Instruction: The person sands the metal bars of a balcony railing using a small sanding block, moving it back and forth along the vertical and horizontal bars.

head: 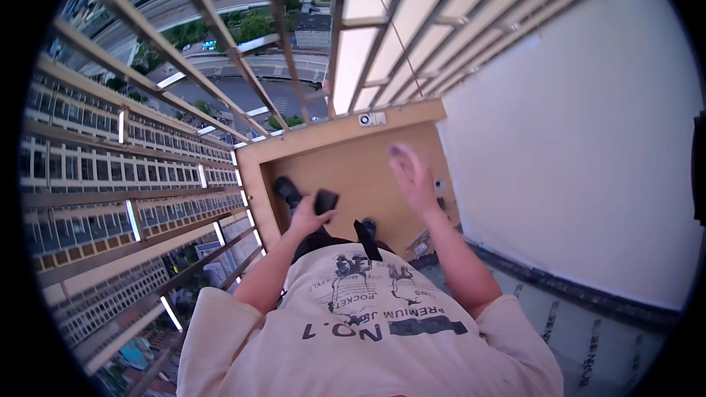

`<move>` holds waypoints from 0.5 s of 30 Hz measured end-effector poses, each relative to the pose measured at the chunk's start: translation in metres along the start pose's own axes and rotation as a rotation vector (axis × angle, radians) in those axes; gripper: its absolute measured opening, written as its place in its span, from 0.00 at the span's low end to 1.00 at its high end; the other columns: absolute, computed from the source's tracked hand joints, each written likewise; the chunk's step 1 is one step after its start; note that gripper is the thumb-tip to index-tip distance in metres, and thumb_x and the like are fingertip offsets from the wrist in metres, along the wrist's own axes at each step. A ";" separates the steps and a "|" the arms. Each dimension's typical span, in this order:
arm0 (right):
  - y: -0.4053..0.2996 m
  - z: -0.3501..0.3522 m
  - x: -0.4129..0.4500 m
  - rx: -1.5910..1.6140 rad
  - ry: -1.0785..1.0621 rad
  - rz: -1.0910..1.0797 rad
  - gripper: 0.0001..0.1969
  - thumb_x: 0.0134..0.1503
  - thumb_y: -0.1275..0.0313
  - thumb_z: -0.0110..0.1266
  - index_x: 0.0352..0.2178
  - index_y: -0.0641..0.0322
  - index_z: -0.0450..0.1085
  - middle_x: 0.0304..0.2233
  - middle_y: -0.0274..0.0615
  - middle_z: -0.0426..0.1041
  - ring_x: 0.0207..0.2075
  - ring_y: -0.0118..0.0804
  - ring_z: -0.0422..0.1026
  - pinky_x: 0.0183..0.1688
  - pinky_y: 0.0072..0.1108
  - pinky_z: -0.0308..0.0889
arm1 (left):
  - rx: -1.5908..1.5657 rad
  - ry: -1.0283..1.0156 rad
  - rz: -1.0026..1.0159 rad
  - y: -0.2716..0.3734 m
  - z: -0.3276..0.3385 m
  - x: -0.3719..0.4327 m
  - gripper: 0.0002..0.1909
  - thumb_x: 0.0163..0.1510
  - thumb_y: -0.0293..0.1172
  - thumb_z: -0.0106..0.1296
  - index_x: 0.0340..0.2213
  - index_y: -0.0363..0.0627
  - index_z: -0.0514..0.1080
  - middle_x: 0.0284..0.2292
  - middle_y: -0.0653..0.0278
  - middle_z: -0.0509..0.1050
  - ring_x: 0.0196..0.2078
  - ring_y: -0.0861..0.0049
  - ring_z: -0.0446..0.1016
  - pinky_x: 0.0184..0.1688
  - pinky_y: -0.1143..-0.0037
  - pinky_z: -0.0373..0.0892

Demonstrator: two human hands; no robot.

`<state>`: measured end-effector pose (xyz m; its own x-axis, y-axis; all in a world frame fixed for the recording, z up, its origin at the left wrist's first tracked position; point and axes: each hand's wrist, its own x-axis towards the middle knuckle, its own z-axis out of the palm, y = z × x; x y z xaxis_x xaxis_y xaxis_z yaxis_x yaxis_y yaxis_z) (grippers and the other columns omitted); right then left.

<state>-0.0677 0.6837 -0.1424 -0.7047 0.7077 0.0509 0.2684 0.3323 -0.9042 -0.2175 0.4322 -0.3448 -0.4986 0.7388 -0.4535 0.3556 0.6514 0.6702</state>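
My left hand (310, 216) grips a flat dark rectangular object (326, 202), perhaps a phone, over my left thigh. My right hand (411, 176) is raised in front of me, blurred by motion. Its fingers are loosely curved and I see nothing held in it. Below both hands lies the tan floor (353, 176) of a walled recess, with my dark shoes (285, 187) on it. A small white device (372, 119) with a dark round ring rests on the tan ledge (309, 128) beyond my hands.
Metal railing bars (215, 27) rise ahead and on the left, with streets and buildings far below. A thin cord (394, 27) hangs by the bars. At right stands a white wall (568, 149). Small items (422, 243) lie near its foot, beside a printed floor covering (573, 336).
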 end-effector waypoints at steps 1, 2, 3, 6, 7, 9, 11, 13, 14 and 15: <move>0.036 -0.018 -0.044 0.021 0.025 0.147 0.20 0.59 0.67 0.56 0.51 0.65 0.67 0.47 0.50 0.74 0.49 0.44 0.74 0.52 0.29 0.67 | -0.012 -0.121 0.049 0.032 0.028 -0.001 0.53 0.47 0.62 0.60 0.62 0.36 0.55 0.58 0.40 0.62 0.59 0.50 0.64 0.62 0.65 0.61; 0.068 -0.040 -0.092 0.043 0.047 0.300 0.21 0.58 0.66 0.57 0.51 0.65 0.67 0.47 0.50 0.74 0.49 0.45 0.74 0.52 0.30 0.68 | 0.189 -0.135 0.061 0.066 0.057 -0.010 0.55 0.50 0.66 0.54 0.63 0.33 0.50 0.60 0.39 0.58 0.63 0.49 0.59 0.64 0.63 0.57; 0.106 -0.056 -0.144 -0.067 0.061 0.392 0.21 0.59 0.65 0.57 0.51 0.66 0.68 0.46 0.50 0.74 0.47 0.42 0.75 0.50 0.29 0.68 | 0.192 -0.154 0.091 0.095 0.073 -0.017 0.51 0.54 0.66 0.48 0.63 0.35 0.51 0.61 0.39 0.56 0.64 0.47 0.55 0.65 0.62 0.55; 0.222 -0.105 -0.300 -0.245 0.110 0.642 0.22 0.57 0.61 0.58 0.47 0.68 0.71 0.40 0.50 0.77 0.44 0.42 0.76 0.48 0.28 0.69 | 0.165 -0.291 0.197 0.161 0.089 -0.037 0.41 0.59 0.59 0.46 0.61 0.38 0.57 0.59 0.42 0.62 0.62 0.50 0.60 0.64 0.64 0.57; 0.254 -0.118 -0.350 -0.216 0.085 0.762 0.24 0.57 0.59 0.59 0.47 0.69 0.71 0.37 0.50 0.77 0.42 0.42 0.77 0.46 0.29 0.70 | 0.186 -0.392 0.198 0.175 0.084 -0.046 0.39 0.60 0.57 0.46 0.61 0.38 0.58 0.58 0.43 0.63 0.62 0.51 0.61 0.64 0.64 0.57; 0.291 -0.133 -0.428 -0.164 0.006 0.960 0.27 0.55 0.55 0.60 0.49 0.64 0.72 0.43 0.52 0.77 0.44 0.45 0.76 0.47 0.30 0.70 | 0.187 -0.476 0.222 0.169 0.080 -0.059 0.34 0.61 0.53 0.46 0.58 0.37 0.63 0.55 0.45 0.67 0.61 0.53 0.63 0.63 0.66 0.59; 0.273 -0.146 -0.448 0.137 0.004 1.273 0.28 0.56 0.53 0.59 0.50 0.66 0.71 0.44 0.50 0.77 0.46 0.43 0.75 0.47 0.29 0.69 | 0.116 -0.521 0.284 0.122 0.083 -0.083 0.30 0.61 0.50 0.48 0.53 0.35 0.67 0.55 0.44 0.68 0.58 0.50 0.66 0.61 0.65 0.61; 0.284 -0.135 -0.468 0.266 0.064 1.272 0.28 0.57 0.53 0.58 0.50 0.67 0.71 0.44 0.48 0.77 0.46 0.42 0.75 0.47 0.29 0.69 | 0.104 -0.491 0.491 0.020 0.094 -0.109 0.28 0.61 0.46 0.47 0.54 0.36 0.67 0.56 0.44 0.67 0.59 0.50 0.65 0.61 0.63 0.61; 0.297 -0.123 -0.478 0.323 0.075 1.275 0.28 0.57 0.53 0.57 0.50 0.67 0.71 0.44 0.48 0.77 0.45 0.42 0.75 0.47 0.29 0.69 | 0.066 -0.428 0.755 -0.040 0.096 -0.124 0.30 0.59 0.49 0.47 0.54 0.37 0.67 0.56 0.43 0.67 0.60 0.51 0.64 0.61 0.63 0.62; 0.308 -0.107 -0.488 0.452 0.151 1.317 0.28 0.58 0.52 0.56 0.50 0.64 0.71 0.45 0.45 0.77 0.45 0.40 0.75 0.46 0.29 0.69 | 0.144 -0.452 0.614 -0.056 0.091 -0.132 0.30 0.59 0.49 0.47 0.54 0.39 0.67 0.55 0.43 0.68 0.59 0.51 0.65 0.60 0.63 0.63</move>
<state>0.4285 0.5074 -0.4003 -0.0199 0.4080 -0.9128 0.4169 -0.8264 -0.3785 -0.0997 0.3137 -0.3754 0.1811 0.9533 -0.2417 0.5783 0.0956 0.8102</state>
